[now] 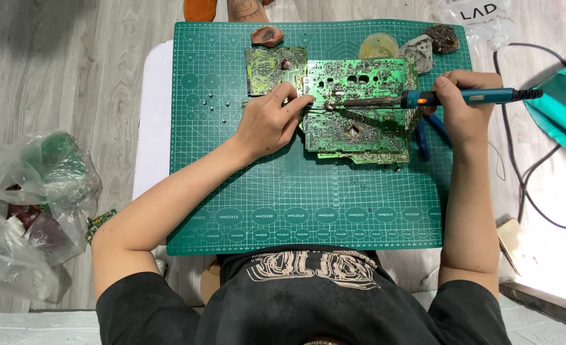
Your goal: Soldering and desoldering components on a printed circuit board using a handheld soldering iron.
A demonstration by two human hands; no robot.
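Nearest, a black printed shirt, both forearms reaching out over a green cutting mat [244, 191] on a small white table [154, 121].

Left hand [271, 121] lying on the mat, fingertips pressed on the left edge of a large green circuit board [359, 108]; pinning rather than gripping, fingers half curled, nothing enclosed. Right hand [465, 105] closed round the teal handle of a soldering iron [423, 98], pen-fashion, metal tip laid across the board toward its left part.

Board probably light, stiff and flat, brittle at the solder joints and sharp with pin ends underneath; best held by the bare edges, as here, well clear of the hot tip. Iron likely light, safe only at the insulated handle, with a cord [532, 160] trailing right that could tug.

Mat looks grippy and level. Blue-handled pliers [433, 131] partly under the board's right edge; a smaller circuit board [267, 67] just beyond the left hand; tiny screws [216, 102] loose on the mat.

Farther off, a yellowish disc [378, 46] and rough lumps at the mat's top edge. Grey wood-look floor around; clear plastic bags [34, 211] of parts at left.
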